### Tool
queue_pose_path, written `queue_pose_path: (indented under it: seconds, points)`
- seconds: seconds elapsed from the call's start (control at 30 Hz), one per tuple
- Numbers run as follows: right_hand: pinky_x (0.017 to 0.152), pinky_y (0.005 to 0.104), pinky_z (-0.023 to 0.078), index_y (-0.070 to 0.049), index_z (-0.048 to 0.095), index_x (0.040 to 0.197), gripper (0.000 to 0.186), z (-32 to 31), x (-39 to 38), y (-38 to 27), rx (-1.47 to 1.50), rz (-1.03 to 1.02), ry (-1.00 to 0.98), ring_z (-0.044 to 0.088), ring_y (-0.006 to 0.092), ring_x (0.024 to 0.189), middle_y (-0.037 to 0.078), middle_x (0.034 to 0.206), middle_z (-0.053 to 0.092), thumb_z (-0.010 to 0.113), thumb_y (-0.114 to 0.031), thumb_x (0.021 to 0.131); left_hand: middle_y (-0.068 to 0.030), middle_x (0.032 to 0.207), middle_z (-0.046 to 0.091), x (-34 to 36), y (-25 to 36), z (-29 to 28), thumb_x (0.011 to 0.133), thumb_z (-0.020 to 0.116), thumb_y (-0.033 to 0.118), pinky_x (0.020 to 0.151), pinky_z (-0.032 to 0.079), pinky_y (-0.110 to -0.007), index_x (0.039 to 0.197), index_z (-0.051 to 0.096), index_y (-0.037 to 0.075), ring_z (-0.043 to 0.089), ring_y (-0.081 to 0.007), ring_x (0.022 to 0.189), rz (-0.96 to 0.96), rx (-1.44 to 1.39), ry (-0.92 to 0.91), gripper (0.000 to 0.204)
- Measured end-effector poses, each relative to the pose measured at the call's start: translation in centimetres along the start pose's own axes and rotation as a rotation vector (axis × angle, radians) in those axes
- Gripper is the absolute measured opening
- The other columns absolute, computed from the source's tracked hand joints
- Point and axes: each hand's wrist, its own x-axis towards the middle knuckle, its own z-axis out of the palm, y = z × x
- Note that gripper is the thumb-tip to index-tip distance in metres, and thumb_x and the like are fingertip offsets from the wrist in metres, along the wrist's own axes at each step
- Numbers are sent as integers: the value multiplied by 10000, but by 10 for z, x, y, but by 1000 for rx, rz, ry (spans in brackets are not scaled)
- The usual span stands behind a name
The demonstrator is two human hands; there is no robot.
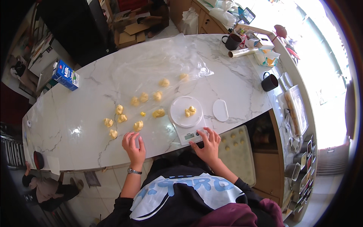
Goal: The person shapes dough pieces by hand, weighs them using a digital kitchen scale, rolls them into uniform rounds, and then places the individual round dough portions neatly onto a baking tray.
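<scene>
My left hand [134, 145] is open, fingers curved just below a lump of yellow dough [138, 126] on the marble counter [71, 130]. My right hand [207, 143] is open at the front of a white kitchen scale [181, 131], fingertips at or over its display panel. Some dough [190, 111] sits on the scale's round platform [180, 117]. Several other lumps [158, 112] lie left of and behind the scale, some on a clear plastic sheet [134, 70]. An oval white plastic piece [220, 110] lies right of the scale.
Milk carton [66, 75] at back left, mugs [269, 81], film roll [242, 52] and containers [293, 110] at right. A tray of dough balls [240, 159] sits below the counter edge. A person [159, 15] is beside boxes behind; another [49, 185] is at lower left.
</scene>
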Motion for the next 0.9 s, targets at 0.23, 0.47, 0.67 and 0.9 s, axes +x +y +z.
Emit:
queue_pose_path:
  seconds: [0.23,0.47,0.67,0.9]
  points:
    - [919,504,283,-178,602,1172,472,-4,-9,5,-278,-150,-85,423,247,1108,20,1267,493,655,-442,785,-96,1080,545,1,2,3,830,607,83,959,336,-435,1006,596,60,486,-300,1096,3,-28,11,178]
    - [928,521,257,-164,555,1242,486,-20,-3,0,-304,-168,-201,381,261,1144,50,1303,442,615,-415,831,-89,1042,564,1,1,0,825,608,71,924,358,-415,970,604,58,506,-288,1052,10,-21,37,147]
    - [922,527,263,-148,539,1250,500,-21,-10,6,-329,-100,-195,400,253,1132,51,1253,468,604,-423,837,-85,1017,572,3,6,1,821,607,65,913,364,-410,957,607,60,514,-283,1026,-1,-55,-5,136]
    - [971,539,234,-147,475,1314,620,-25,26,-7,-184,-35,-191,331,320,1233,107,1345,371,653,-436,795,-85,1008,575,1,3,1,825,599,70,907,368,-408,943,609,66,522,-282,1007,11,-28,20,119]
